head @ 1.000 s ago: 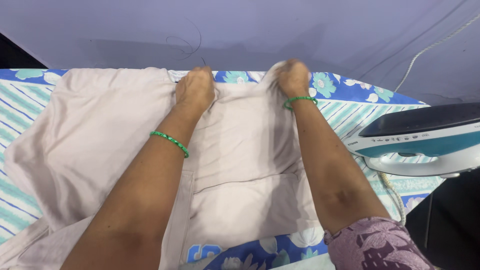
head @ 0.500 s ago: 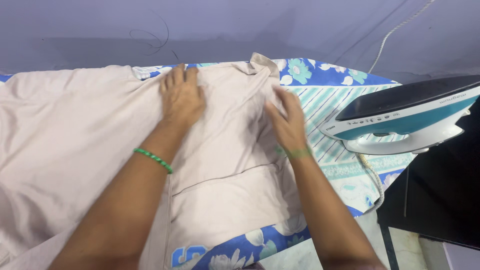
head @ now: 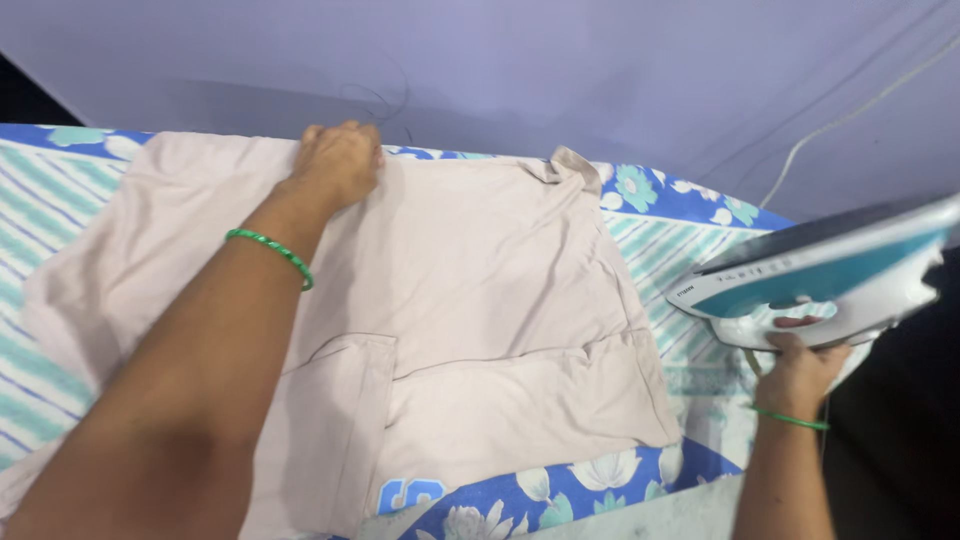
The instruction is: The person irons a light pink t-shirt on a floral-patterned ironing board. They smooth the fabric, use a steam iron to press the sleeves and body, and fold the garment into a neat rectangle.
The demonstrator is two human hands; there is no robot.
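Gripping one iron [head: 815, 275], right hand [head: 800, 370]; left hand [head: 338, 165] on one garment [head: 480, 270]

Iron [head: 830, 275]: nose cut off by right edge, handle hidden under its body w/ right hand's fingers [head: 800, 322]. Beige garment [head: 470, 300] runs off bottom-left; left hand [head: 338, 165] fingertips hidden past far hem.

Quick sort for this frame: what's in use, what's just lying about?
In use:
- beige garment, spread flat
- left hand, pressing its far edge
- iron, tilted, gripped by right hand
- patterned cover under the garment

Lying about:
- white cord along the wall
- green bangles, worn on the wrists
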